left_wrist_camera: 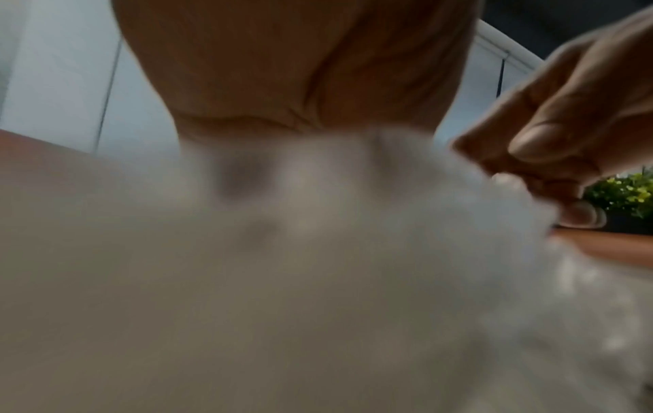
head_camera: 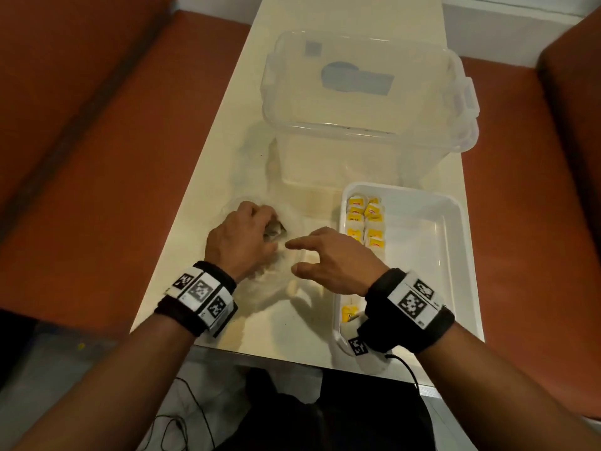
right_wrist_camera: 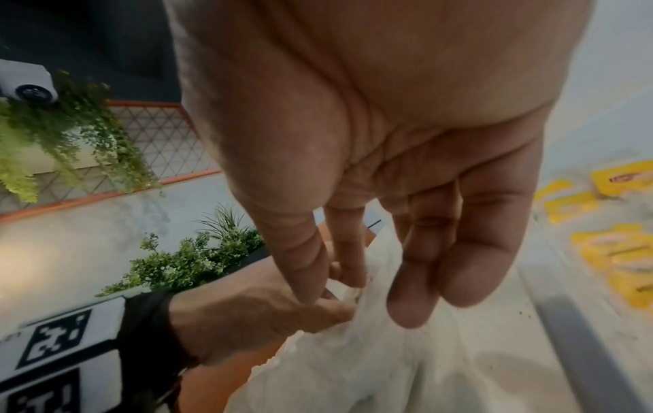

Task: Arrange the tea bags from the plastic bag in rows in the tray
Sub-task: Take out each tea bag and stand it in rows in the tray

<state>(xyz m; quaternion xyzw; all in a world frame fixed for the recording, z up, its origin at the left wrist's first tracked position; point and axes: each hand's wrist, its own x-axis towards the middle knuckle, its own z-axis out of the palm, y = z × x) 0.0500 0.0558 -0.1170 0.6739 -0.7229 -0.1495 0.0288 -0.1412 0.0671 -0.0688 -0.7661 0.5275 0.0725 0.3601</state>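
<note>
1. Two hands were over the cream table (head_camera: 208,177) as I watched from my station. The left hand (head_camera: 239,237) had its fingers curled into the mouth of the plastic bag (head_camera: 279,278), gripping the thin film; whether it also held a tea bag inside I could not tell.
2. One right hand (head_camera: 338,258) hovered just beside the left, above the bag, fingers loosely spread and relaxed, holding nothing. On the right wrist view its fingertips (right_wrist_camera: 410,310) hung just over the crumpled white film (right_wrist_camera: 406,363).
3. One plastic bag lay on the table to the left of the tray, close to the near edge. The left wrist view showed it only as a pale blur (left_wrist_camera: 318,279).
4. One white tray (head_camera: 455,222) sat on the table at the right, touching nothing but the table that I could see.
5. Several tea bags (head_camera: 366,222) with yellow tags lay in two short rows along the tray's left side; one more tea bag (head_camera: 349,312) lay nearer, by the right wristband (head_camera: 409,307).
6. One clear storage box (head_camera: 357,92) with a side latch stood behind the tray and bag.
7. Two wristbands with black and white markers; the left wristband (head_camera: 198,297) sat above the table's near edge.
</note>
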